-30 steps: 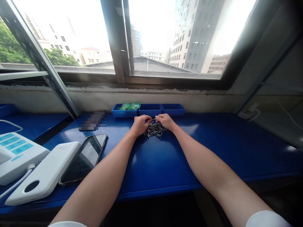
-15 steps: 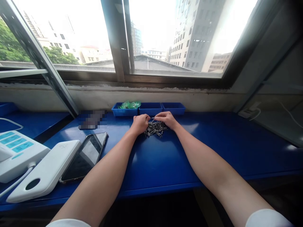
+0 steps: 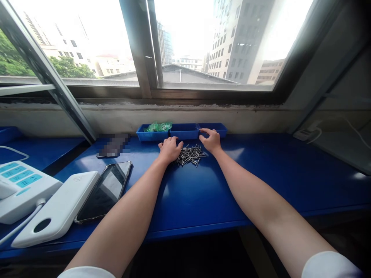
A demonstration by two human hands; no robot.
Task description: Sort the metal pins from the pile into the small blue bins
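A loose pile of small, thin metal pins (image 3: 190, 155) lies on the blue tabletop between my hands. My left hand (image 3: 170, 150) rests at the pile's left edge, palm down with fingers apart, and I see nothing held in it. Right of the pile, my right hand (image 3: 211, 141) has thumb and forefinger parted, its forefinger in front of the blue bins. Behind the hands stand three bins in a row: a left bin (image 3: 153, 136) with green plastic packaging (image 3: 159, 127) in it, a middle bin (image 3: 184, 134), and a right bin (image 3: 222, 131), partly covered by my right hand.
A phone (image 3: 106, 191) and a white power bank (image 3: 55, 210) lie on the left, beside a white power strip (image 3: 26, 189). A blurred-out dark object (image 3: 114, 146) lies farther back. A metal post (image 3: 69, 106) slants down on the left; a window (image 3: 185, 42) spans the back.
My hands were together above the pile, fingertips pinching around a small pin. They have parted: the right moved right and toward the bins, and the left spread its fingers.
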